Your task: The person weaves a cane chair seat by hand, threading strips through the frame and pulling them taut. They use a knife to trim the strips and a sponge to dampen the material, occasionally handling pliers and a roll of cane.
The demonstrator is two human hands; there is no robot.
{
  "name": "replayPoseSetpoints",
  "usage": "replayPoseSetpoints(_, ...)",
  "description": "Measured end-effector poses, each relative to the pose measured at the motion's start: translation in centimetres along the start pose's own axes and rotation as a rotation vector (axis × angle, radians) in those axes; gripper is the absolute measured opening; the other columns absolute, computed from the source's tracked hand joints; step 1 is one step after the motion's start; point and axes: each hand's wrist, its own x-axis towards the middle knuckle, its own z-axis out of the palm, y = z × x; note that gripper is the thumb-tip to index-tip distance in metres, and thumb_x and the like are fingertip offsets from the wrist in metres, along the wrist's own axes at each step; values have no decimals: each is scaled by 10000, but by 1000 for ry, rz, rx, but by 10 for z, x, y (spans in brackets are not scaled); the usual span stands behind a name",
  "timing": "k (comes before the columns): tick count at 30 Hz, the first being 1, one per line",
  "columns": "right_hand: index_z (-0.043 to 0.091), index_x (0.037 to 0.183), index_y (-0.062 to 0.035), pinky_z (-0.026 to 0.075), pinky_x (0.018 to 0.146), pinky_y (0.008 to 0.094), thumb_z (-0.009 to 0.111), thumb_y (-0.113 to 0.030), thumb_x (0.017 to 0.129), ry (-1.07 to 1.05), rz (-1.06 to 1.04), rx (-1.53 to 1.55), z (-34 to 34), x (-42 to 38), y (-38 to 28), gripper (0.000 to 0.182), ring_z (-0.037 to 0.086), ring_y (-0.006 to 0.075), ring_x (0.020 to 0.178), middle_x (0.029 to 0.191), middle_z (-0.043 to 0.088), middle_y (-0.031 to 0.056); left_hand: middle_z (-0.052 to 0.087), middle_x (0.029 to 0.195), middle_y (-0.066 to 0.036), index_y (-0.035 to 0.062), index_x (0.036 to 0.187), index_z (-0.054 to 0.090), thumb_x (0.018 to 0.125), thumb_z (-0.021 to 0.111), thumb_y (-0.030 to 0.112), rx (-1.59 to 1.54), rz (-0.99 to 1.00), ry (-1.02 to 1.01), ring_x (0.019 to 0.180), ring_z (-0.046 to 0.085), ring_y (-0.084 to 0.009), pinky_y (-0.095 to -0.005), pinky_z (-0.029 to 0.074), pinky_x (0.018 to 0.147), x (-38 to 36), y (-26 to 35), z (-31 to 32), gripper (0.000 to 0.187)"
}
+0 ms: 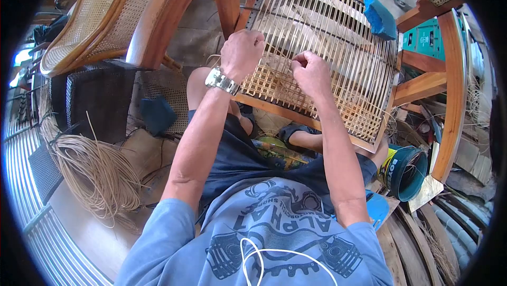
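A wooden chair seat frame [274, 107] rests on my knees, strung with pale cane strands [338, 38] that form a partly woven grid. My left hand [242, 53], with a metal watch on the wrist, is closed as a fist at the frame's near left part and grips a thin cane strand [214, 59]. My right hand [310, 73] pinches a cane strand over the woven area near the frame's front rail. A blue sponge [379, 18] lies on the strands at the far right.
A bundle of loose cane [97, 172] lies on the floor at left. A finished cane-back chair [100, 19] stands at upper left. A teal bucket [409, 171] sits at right beside wooden frame parts [453, 91]. A blue cloth [157, 114] lies near my left knee.
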Motion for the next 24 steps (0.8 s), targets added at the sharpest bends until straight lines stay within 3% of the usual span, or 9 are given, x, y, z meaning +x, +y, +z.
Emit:
replayPoseSetpoints(3,759,980,-39,565,822,398,667,-185,875,-33,30,25,-1,0,-3,201,737,293,875,948,763,163,738,930,-199,66,1057,761,906,650,222,123,36,-114,872,716,-347,-438,550,813,7,-10,1,244)
replayPoseSetpoints(5,760,990,-42,565,821,398,671,-195,884,-47,53,16,-1,-1,-4,206,737,293,877,956,764,161,738,973,-193,70,1056,765,916,645,207,5,38,-248,866,716,-330,-427,552,808,14,-12,0,230)
replayPoseSetpoints(8,760,1012,-49,558,842,401,683,-224,904,-18,38,-9,4,-2,-5,219,733,296,919,984,763,152,735,943,-187,54,1026,760,918,641,188,-2,184,-233,831,718,-327,-418,558,755,18,-15,-5,210)
replayPoseSetpoints(12,742,1031,-46,544,874,425,709,-233,910,37,-4,-94,7,-13,-15,226,720,308,981,1025,753,150,727,928,-201,50,952,760,872,633,164,-76,110,-262,879,706,-369,-459,560,793,14,-14,-12,188)
replayPoseSetpoints(14,722,1011,-32,545,866,437,713,-204,915,44,-102,-159,6,-20,-18,197,715,313,984,1056,744,152,716,854,-147,26,941,735,895,643,135,-29,145,-184,756,711,-269,-367,552,689,-2,-19,-27,150)
replayPoseSetpoints(17,720,1001,-30,553,854,424,696,-165,920,-15,-104,-69,0,-22,-16,159,713,302,959,1042,739,140,729,852,-91,20,951,736,892,657,149,-143,-135,-35,748,672,-145,-315,538,695,-32,-59,-65,162)
replayPoseSetpoints(19,721,1001,-29,557,852,413,679,-146,926,-30,-163,-105,2,-22,-11,145,710,298,944,1029,734,140,717,815,-111,28,930,734,890,658,180,-68,-235,100,721,679,-187,-322,541,696,-45,-95,-98,175)
replayPoseSetpoints(20,722,1000,-29,562,849,403,662,-127,932,-45,-228,-137,3,-22,-10,134,708,294,929,1016,730,140,702,790,-93,15,958,726,916,668,244,-109,-340,92,710,663,-167,-317,533,688,-53,-113,-111,240)
replayPoseSetpoints(24,725,1055,-49,565,872,384,603,-119,971,-40,-273,-191,5,-16,-29,163,706,247,957,1036,725,130,687,809,-12,-4,1009,698,943,673,163,14,-287,-59,732,615,-83,-270,503,662,-59,-102,-137,182)
